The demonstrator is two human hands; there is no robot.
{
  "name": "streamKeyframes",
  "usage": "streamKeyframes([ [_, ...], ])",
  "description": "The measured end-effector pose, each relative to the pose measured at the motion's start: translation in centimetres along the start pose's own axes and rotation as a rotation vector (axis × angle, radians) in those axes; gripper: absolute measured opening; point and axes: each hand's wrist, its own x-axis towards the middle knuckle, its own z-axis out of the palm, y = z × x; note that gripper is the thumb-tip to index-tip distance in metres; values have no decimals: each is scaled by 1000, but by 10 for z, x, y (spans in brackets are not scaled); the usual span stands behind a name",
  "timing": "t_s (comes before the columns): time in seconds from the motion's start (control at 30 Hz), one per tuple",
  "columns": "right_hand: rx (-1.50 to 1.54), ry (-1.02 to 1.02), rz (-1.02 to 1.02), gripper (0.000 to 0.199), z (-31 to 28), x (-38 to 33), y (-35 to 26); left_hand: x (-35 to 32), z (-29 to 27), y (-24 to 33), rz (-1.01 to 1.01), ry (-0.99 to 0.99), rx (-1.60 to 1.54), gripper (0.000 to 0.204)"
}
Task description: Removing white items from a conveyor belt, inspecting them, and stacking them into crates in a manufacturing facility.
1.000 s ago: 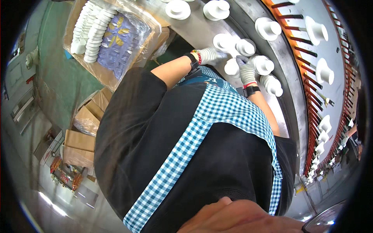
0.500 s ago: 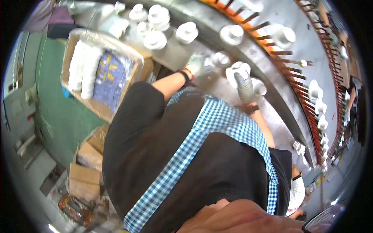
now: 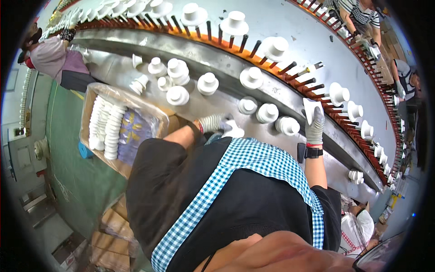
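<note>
Head view looks down on a person in a black shirt and blue checked apron [image 3: 253, 181] at a curved steel counter [image 3: 217, 106]. Left hand [image 3: 214, 122], gloved, has its fingers wrapped around a white ceramic piece [image 3: 232, 129] low on the counter by the apron. Right hand [image 3: 314, 128], gloved, is raised, fingers clamped on a white cup [image 3: 312, 109] near the peg rail [image 3: 290, 68]. 3 white pieces [image 3: 267, 112] sit between both hands. A box of stacked white pieces [image 3: 108, 127] lies left.

Both arms reach forward in grey knit gloves: the left hand [image 3: 213, 122] bent inward at the wrist with fingers curled closed, the right hand [image 3: 314, 127] raised higher, fingers gripping upward
</note>
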Motion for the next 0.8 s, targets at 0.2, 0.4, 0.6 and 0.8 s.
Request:
streamKeyframes([
  [0.2, -173, -31, -279, 48, 7, 21, -64, 2, 45, 60, 405, -285, -62, 53],
  [0.4, 9, -84, -318, 46, 35, 80, -121, 11, 54, 106, 810, -269, 459, 25],
  [0.6, -26, 21, -210, 43, 64, 144, -118, 46, 53, 182, 463, 493, -93, 38],
  [0.8, 214, -251, 147, 46, 96, 168, -99, 54, 13, 266, 771, 662, 348, 35],
])
